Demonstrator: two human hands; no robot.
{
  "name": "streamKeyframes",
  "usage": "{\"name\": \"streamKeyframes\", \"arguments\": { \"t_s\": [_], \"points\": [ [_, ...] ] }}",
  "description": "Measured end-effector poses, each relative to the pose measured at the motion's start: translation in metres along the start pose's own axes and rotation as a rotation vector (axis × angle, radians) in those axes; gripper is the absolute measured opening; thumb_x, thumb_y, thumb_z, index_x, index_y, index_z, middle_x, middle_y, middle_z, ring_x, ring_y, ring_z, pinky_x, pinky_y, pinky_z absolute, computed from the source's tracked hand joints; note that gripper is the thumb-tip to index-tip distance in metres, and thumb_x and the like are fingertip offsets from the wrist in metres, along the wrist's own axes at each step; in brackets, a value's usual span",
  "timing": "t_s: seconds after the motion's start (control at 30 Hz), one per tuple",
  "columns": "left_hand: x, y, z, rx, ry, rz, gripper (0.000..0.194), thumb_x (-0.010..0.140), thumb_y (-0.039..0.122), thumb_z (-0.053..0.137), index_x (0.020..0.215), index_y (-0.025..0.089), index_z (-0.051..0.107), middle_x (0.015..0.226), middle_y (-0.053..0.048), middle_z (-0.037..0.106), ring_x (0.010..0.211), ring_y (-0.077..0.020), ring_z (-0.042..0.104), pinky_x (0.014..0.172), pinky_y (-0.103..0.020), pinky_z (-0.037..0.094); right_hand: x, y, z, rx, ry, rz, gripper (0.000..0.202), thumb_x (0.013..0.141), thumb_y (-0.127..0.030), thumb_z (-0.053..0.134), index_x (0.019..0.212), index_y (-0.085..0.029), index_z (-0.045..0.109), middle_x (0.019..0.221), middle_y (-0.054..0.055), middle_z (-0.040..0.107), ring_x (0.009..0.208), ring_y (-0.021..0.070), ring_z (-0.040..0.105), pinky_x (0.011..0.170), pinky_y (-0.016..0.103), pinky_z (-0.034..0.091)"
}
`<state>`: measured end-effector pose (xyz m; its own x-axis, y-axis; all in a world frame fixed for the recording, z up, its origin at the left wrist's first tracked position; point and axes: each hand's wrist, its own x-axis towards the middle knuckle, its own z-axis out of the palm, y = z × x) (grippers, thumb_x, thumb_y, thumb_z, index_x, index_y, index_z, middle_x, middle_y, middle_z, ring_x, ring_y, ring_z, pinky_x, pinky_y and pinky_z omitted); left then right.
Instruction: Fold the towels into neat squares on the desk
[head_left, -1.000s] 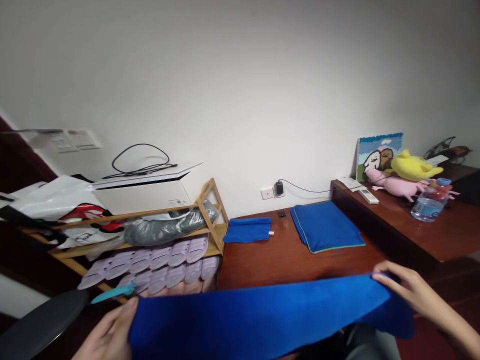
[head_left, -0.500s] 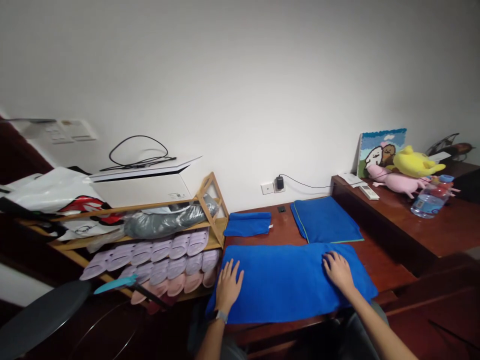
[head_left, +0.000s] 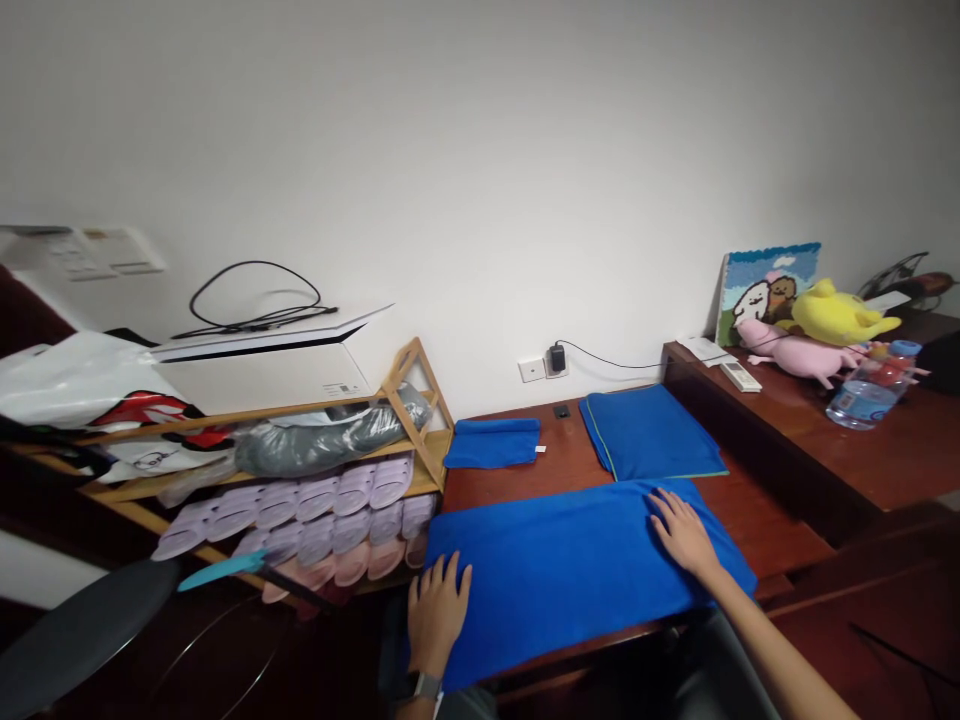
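A long blue cloth (head_left: 562, 570) lies across the front of the brown table (head_left: 555, 485), its left front corner hanging past the edge. My left hand (head_left: 439, 608) rests on its left end, fingers spread and holding nothing. Flat on the right part of the cloth is my right hand (head_left: 684, 532), with its fingers apart. Behind lie a small folded blue cloth (head_left: 492, 444) with a white tag and, at the right, a folded blue cloth with a green edge (head_left: 649, 432).
On the left, a wooden rack (head_left: 442, 450) holds slippers (head_left: 352, 492), a white box (head_left: 262, 380) and bags. The higher desk (head_left: 810, 430) at right bears a bottle (head_left: 870, 390), plush toys (head_left: 802, 355), a remote (head_left: 741, 376) and a picture (head_left: 769, 295).
My left hand has moved down and slightly left, and the left end of the long cloth has shifted toward me. My right hand has shifted slightly right on the cloth.
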<state>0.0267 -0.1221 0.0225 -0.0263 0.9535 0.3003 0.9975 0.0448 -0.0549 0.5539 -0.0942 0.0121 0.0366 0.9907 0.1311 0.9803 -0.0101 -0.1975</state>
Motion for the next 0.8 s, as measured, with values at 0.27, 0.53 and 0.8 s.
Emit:
{"name": "streamKeyframes", "arguments": {
  "t_s": [0.27,0.53,0.8],
  "points": [
    [0.049,0.010,0.008,-0.102,-0.076,0.093,0.055,0.106,0.042,0.036,0.155,0.020,0.051,0.162,-0.013,0.049,0.149,-0.0316,0.045,0.122,-0.052,0.035,0.013,0.027,0.010,-0.104,-0.120,0.098,0.064,0.104,-0.050,0.024,0.164,-0.030,0.035,0.171,0.002,0.032,0.158,0.0281,0.027,0.128,0.050,0.021],
    [0.051,0.011,0.029,-0.172,-0.102,0.064,0.057,0.108,0.047,0.035,0.161,0.026,0.041,0.169,-0.008,0.038,0.155,-0.0283,0.036,0.126,-0.052,0.028,0.026,0.039,0.013,-0.082,-0.142,0.119,0.068,0.101,-0.054,0.023,0.161,-0.027,0.042,0.169,0.003,0.038,0.157,0.0287,0.029,0.128,0.049,0.024],
    [0.055,0.013,0.026,-0.194,-0.100,0.055,0.057,0.107,0.047,0.037,0.161,0.027,0.041,0.169,-0.009,0.037,0.155,-0.0291,0.035,0.127,-0.052,0.026,0.025,0.033,0.003,-0.085,-0.130,0.105,0.063,0.103,-0.051,0.027,0.162,-0.033,0.038,0.171,0.003,0.034,0.159,0.0294,0.025,0.128,0.049,0.020]
  ]
}}
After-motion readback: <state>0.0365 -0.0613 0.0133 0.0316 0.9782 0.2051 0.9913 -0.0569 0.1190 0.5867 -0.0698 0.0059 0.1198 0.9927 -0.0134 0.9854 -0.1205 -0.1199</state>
